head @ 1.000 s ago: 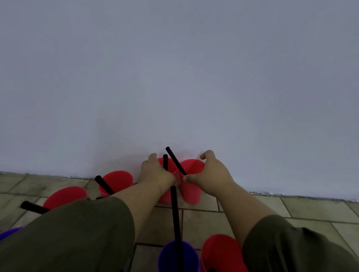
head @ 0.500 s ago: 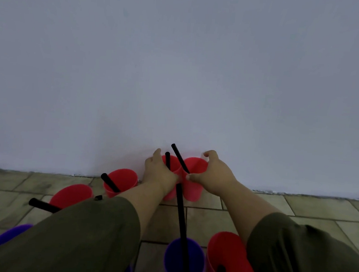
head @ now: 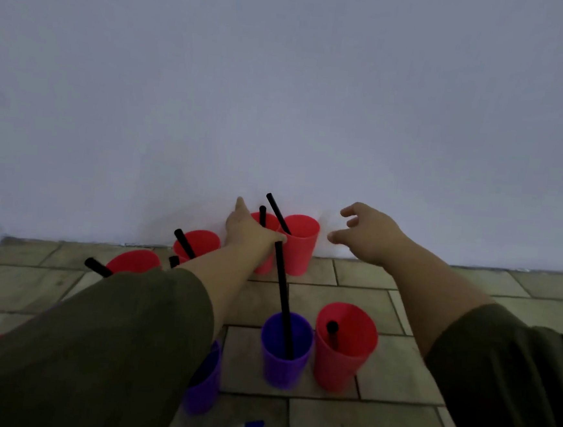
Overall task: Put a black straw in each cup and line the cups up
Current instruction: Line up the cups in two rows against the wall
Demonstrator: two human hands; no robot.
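Now the right hand [head: 367,235] has let go and hovers spread beside the red plastic cup with a black straw [head: 299,245] at the wall's foot, bare tiles [head: 436,279] rightward, while the left hand [head: 250,232] still clasps the neighbouring red cup [head: 267,222].

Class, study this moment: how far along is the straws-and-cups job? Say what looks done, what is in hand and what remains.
Done: four red cups with straws stand near the wall, the rightmost one included. In hand: the left hand rests on its neighbour; the right hand hovers open. Left: the purple cup and the near red cup, both with straws, stand out of line; a second purple cup is partly hidden.
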